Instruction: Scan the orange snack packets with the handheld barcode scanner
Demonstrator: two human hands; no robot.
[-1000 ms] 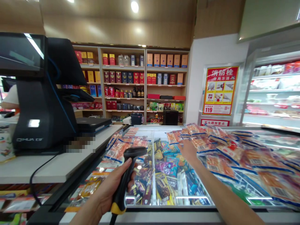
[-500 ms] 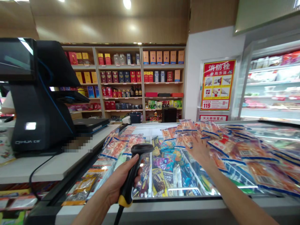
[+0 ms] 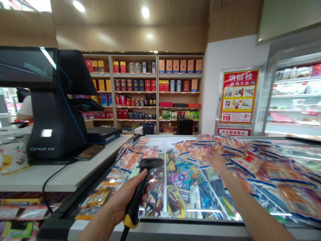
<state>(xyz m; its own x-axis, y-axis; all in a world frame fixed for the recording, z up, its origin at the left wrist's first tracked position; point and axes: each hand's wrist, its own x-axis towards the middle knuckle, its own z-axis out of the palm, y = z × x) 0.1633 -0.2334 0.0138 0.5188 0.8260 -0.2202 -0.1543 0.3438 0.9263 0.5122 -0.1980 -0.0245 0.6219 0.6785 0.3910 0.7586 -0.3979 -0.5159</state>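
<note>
My left hand (image 3: 124,197) is wrapped round the handle of a black and yellow barcode scanner (image 3: 139,194). The scanner's head points forward above the glass top of a chest freezer, and its cable hangs down. My right hand (image 3: 218,164) reaches over the glass, its fingertips closed at the right end of a clear packet (image 3: 200,153) with orange-brown food and a blue edge. Blur and the packet partly hide those fingers. Similar packets (image 3: 278,169) lie heaped right of that hand, and a few more (image 3: 129,160) lie left of the scanner.
A checkout terminal (image 3: 52,134) stands on the white counter (image 3: 62,177) at left, with a phone (image 3: 90,151) beside it. Colourful bagged goods (image 3: 180,177) show through the freezer glass. Shelves of boxes (image 3: 135,85) line the back wall, and a lit display fridge (image 3: 296,100) is at right.
The view has shifted, so the surroundings sit lower and farther right. My right hand's fingers, spread over the packets before, have drawn in at one packet. My left hand still holds the scanner.
</note>
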